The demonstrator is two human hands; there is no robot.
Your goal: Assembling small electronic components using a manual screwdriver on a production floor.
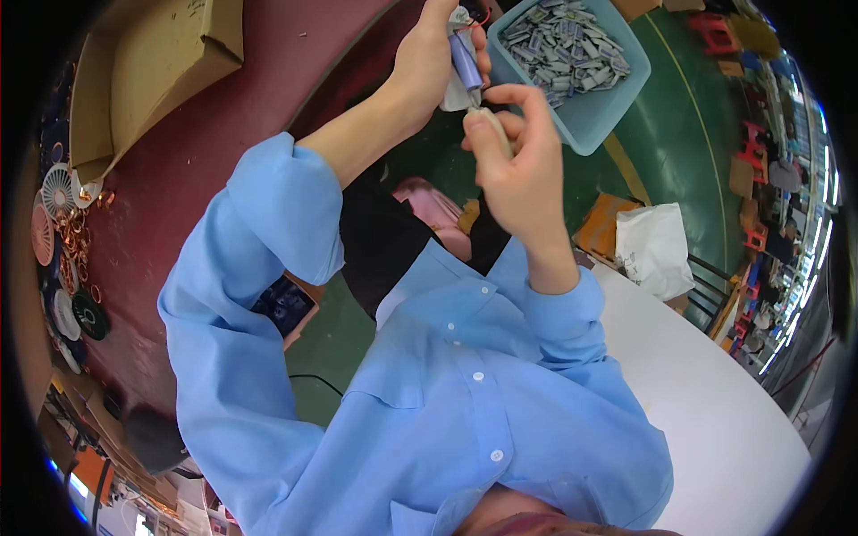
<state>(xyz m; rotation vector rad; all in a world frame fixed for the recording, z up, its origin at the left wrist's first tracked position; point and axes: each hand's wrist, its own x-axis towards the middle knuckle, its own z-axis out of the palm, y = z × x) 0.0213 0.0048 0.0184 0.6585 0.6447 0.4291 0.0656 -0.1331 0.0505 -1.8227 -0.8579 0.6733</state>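
At the top centre, my left hand (427, 61) is closed around a small white housing (454, 95) with a purple-blue cylinder (465, 64) in it, possibly a battery cell. Bits of red wire show near its upper end. My right hand (527, 174) pinches a pale, whitish handle (494, 132) between thumb and fingers. Its thin grey tip reaches the lower end of the cylinder; I cannot tell if they touch. Just beyond both hands stands a light blue bin (585, 134) holding many small grey-and-white flat pieces (563, 49).
A dark red table (259, 107) lies to the left, with an open cardboard box (147, 89) on it. Fan grilles (58, 189) and copper-coloured rings (76, 246) line its far left edge. To the right are a white bag (654, 250), an orange-brown carton (605, 225) and a white tabletop (706, 402).
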